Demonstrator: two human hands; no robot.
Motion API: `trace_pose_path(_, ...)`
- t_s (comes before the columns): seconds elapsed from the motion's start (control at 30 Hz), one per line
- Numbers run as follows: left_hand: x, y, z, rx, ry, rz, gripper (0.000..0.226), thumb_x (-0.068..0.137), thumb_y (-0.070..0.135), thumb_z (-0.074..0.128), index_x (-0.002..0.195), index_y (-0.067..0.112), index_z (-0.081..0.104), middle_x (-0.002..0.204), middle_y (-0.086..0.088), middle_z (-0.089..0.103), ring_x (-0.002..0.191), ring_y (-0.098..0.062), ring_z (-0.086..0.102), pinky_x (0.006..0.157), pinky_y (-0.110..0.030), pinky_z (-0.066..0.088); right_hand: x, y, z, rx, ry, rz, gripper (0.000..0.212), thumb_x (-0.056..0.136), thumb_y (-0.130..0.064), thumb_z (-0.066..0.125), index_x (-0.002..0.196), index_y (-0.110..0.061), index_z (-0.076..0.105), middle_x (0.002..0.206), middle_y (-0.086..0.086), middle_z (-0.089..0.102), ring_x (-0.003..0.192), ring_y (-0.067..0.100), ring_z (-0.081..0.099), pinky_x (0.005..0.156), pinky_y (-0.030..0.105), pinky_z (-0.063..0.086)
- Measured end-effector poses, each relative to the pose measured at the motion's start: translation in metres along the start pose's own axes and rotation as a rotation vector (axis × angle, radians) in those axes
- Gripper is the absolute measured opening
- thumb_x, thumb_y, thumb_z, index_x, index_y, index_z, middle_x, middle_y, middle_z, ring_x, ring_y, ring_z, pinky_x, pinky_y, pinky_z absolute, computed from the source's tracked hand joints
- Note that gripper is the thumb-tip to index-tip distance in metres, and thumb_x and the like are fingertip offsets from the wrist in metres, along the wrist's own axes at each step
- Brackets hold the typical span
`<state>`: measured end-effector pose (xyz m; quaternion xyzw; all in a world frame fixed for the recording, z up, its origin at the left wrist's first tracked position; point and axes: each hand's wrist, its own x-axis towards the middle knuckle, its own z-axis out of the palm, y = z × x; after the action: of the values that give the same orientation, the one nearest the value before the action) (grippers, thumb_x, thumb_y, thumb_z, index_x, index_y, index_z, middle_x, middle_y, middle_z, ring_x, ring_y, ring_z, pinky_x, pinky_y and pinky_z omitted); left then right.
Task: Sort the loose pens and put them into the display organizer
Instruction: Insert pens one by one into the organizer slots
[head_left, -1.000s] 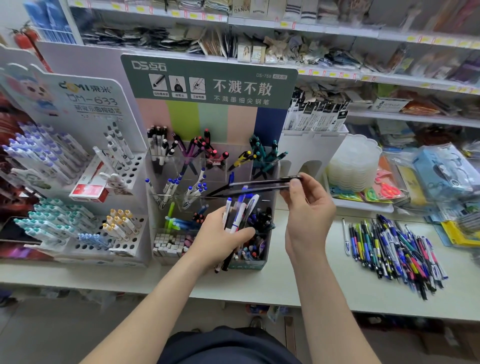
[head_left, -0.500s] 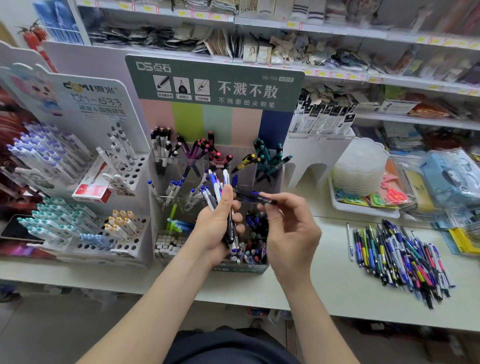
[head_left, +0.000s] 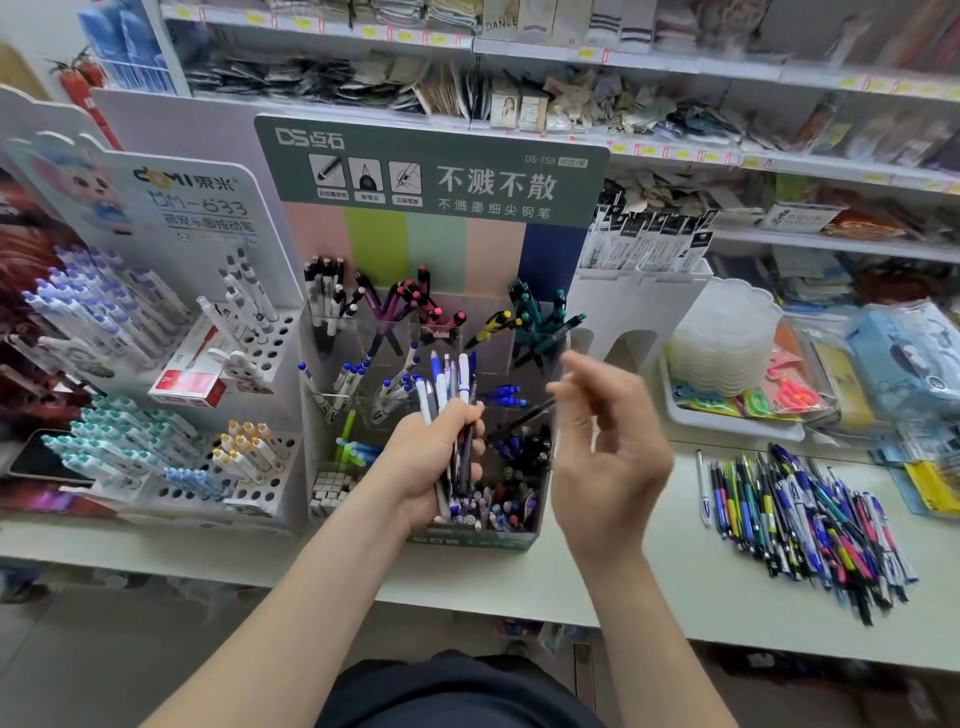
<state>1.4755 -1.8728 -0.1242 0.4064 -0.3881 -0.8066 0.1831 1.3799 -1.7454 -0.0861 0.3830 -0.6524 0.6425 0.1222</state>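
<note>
— Pens first: your left hand (head_left: 436, 462) is clenched round a bundle of white and blue plastic pens (head_left: 449, 389). It holds them upright just in front of the clear tiered plastic display organizer (head_left: 374, 244) with the green header card (head_left: 431, 171).

— Your right hand (head_left: 608, 452) has swung off to the right of that bundle, its fingers loosened and blurred. A slim dark pen (head_left: 519, 415) slants down from beside its fingertips over the organizer's right-hand middle compartment. I cannot tell whether you are still pinching it or have just let it go.

— Either way, I judge that pen is as good as filed. The bundle in your left hand should be next.

— Compare a second ago. Your right hand then held a dark pen or two level, high up by the organizer's top row, and your left hand kept the bundle lower and tilted. Half a second ago one dark pen sat right beside the bundle. Now the bundle stands higher and your hands are apart.

— The heap of mixed-colour loose pens (head_left: 800, 525) on the white table (head_left: 597, 582), well to your right, looks just as it did. That leaves plenty to sort, so I would put you early in the job.
</note>
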Motion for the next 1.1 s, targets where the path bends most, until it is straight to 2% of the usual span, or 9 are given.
trace_pose_path(0.13, -0.005, -0.006, -0.006, 0.363, -0.002, 0.136, 0.009, 0.097, 0.012, 0.065, 0.098, 0.007, 0.072, 0.085, -0.012, 0.071, 0.067, -0.019, 0.065, 0.063, -0.034, 0.052, 0.021, 0.006, 0.004, 0.215, 0.064, 0.39, 0.018, 0.1, -0.004, 0.071, 0.112, -0.017, 0.077, 0.088, -0.004, 0.077, 0.079, 0.015, 0.072, 0.076, 0.026, 0.058)
trace_pose_path(0.27, -0.016, -0.009, 0.004, 0.251, -0.151, 0.103, 0.021, 0.107, 0.013, 0.056, 0.119, 0.007, 0.072, 0.106, -0.015, 0.08, 0.077, -0.019, 0.073, 0.054, -0.028, 0.054, 0.019, 0.018, 0.024, 0.202, -0.083, 0.502, 0.015, 0.097, -0.004, 0.074, 0.103, -0.017, 0.078, 0.082, -0.003, 0.077, 0.074, 0.016, 0.073, 0.065, 0.034, 0.062)
trace_pose_path(0.33, -0.019, -0.011, 0.008, 0.185, -0.182, 0.066, 0.025, 0.11, 0.019, 0.053, 0.123, 0.007, 0.07, 0.1, -0.01, 0.08, 0.078, -0.018, 0.073, 0.051, -0.025, 0.052, 0.012, 0.023, 0.032, 0.151, -0.124, 0.499, 0.015, 0.098, -0.007, 0.074, 0.103, -0.02, 0.078, 0.087, -0.005, 0.078, 0.079, 0.017, 0.075, 0.072, 0.04, 0.064)
trace_pose_path(0.53, -0.019, -0.011, 0.004, 0.035, -0.217, 0.054, 0.027, 0.094, 0.034, 0.073, 0.11, 0.012, 0.066, 0.083, -0.004, 0.063, 0.06, -0.011, 0.055, 0.05, -0.025, 0.046, 0.01, 0.033, 0.036, 0.184, -0.172, 0.523, 0.017, 0.097, -0.007, 0.075, 0.111, -0.017, 0.078, 0.097, -0.005, 0.079, 0.09, 0.011, 0.076, 0.082, 0.022, 0.058)
trace_pose_path(0.63, -0.013, -0.013, 0.004, 0.084, -0.023, 0.188, 0.017, 0.095, 0.025, 0.078, 0.099, 0.01, 0.071, 0.082, -0.007, 0.067, 0.062, -0.015, 0.059, 0.054, -0.03, 0.05, 0.002, 0.031, 0.035, 0.133, -0.197, 0.543, 0.016, 0.098, -0.018, 0.075, 0.113, -0.021, 0.076, 0.101, -0.005, 0.077, 0.094, 0.012, 0.074, 0.084, 0.03, 0.061)
trace_pose_path(0.7, -0.008, -0.013, 0.003, 0.087, 0.143, 0.277, 0.019, 0.097, 0.024, 0.077, 0.097, 0.006, 0.074, 0.078, -0.006, 0.07, 0.064, -0.016, 0.062, 0.056, -0.031, 0.054, -0.006, 0.029, 0.03, 0.076, -0.239, 0.565, 0.003, 0.096, -0.024, 0.074, 0.098, -0.023, 0.075, 0.089, -0.006, 0.074, 0.084, 0.013, 0.071, 0.078, 0.041, 0.061)
trace_pose_path(0.8, -0.004, -0.008, 0.0, 0.027, 0.252, 0.34, 0.025, 0.098, 0.027, 0.076, 0.094, 0.002, 0.073, 0.073, -0.005, 0.068, 0.064, -0.017, 0.062, 0.059, -0.032, 0.055, -0.019, 0.021, 0.026, 0.077, -0.514, 0.64, 0.015, 0.084, -0.032, 0.079, 0.085, -0.022, 0.069, 0.077, 0.003, 0.071, 0.069, 0.026, 0.069, 0.068, 0.052, 0.06)
trace_pose_path(1.0, 0.001, -0.007, -0.015, -0.002, 0.244, 0.315, 0.032, 0.095, 0.036, 0.079, 0.099, 0.005, 0.073, 0.083, -0.007, 0.073, 0.083, -0.027, 0.072, 0.084, -0.053, 0.064, -0.026, 0.015, 0.032, -0.006, -0.74, 0.588, 0.036, 0.085, -0.042, 0.084, 0.118, -0.029, 0.075, 0.087, -0.011, 0.078, 0.08, 0.011, 0.075, 0.077, 0.041, 0.065)
trace_pose_path(1.1, -0.003, -0.007, -0.016, 0.03, 0.265, 0.35, 0.036, 0.096, 0.03, 0.079, 0.109, -0.002, 0.069, 0.084, -0.007, 0.071, 0.073, -0.015, 0.07, 0.067, -0.036, 0.063, -0.025, 0.01, 0.037, -0.098, -0.822, 0.517, 0.012, 0.096, -0.026, 0.071, 0.107, -0.026, 0.076, 0.081, -0.007, 0.077, 0.072, 0.012, 0.072, 0.076, 0.04, 0.062)
